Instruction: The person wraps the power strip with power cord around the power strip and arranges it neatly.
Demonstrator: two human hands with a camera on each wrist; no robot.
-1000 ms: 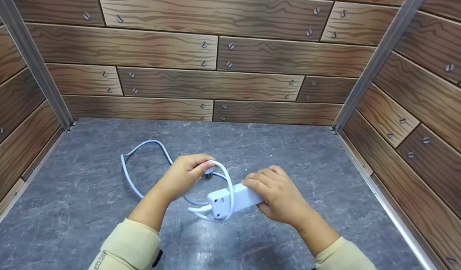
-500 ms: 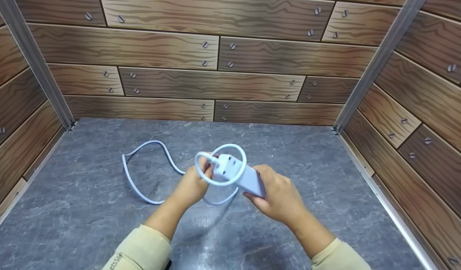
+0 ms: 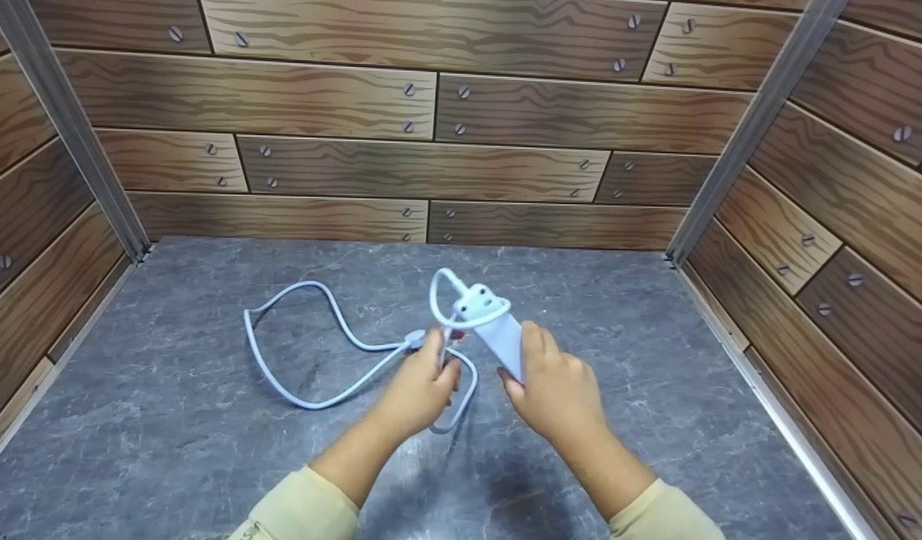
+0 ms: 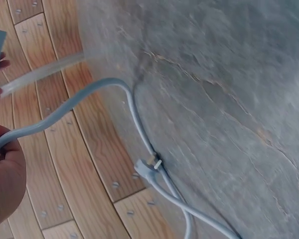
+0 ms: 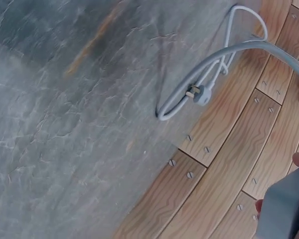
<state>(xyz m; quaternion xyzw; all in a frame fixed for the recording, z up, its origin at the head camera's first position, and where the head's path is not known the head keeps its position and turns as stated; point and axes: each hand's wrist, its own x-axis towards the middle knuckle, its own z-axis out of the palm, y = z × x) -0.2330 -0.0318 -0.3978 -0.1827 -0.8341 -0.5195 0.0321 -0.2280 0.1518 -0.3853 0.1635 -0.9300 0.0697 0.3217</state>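
My right hand (image 3: 562,386) grips the lower end of a white power strip (image 3: 498,337), which is tilted with its cord end up and raised off the table. From that end the white cord (image 3: 439,300) curves in a loop across the strip. My left hand (image 3: 421,390) pinches the cord just left of the strip; part of the grip is hidden in the head view. The rest of the cord lies in a wide loop on the table. Its plug (image 4: 147,170), pins showing, rests beside the cord in the left wrist view, and the right wrist view also has the plug (image 5: 203,95).
A grey marbled tabletop (image 3: 168,420) lies under everything. Wood-patterned panels (image 3: 400,165) stand at the back and both sides, with metal corner posts (image 3: 753,135) between them. A pale metal strip (image 3: 776,420) runs along the right edge.
The power strip has been lifted and turned from nearly level to steeply tilted, cord end up. My left hand has shifted right and down along the cord, uncovering the plug on the table.
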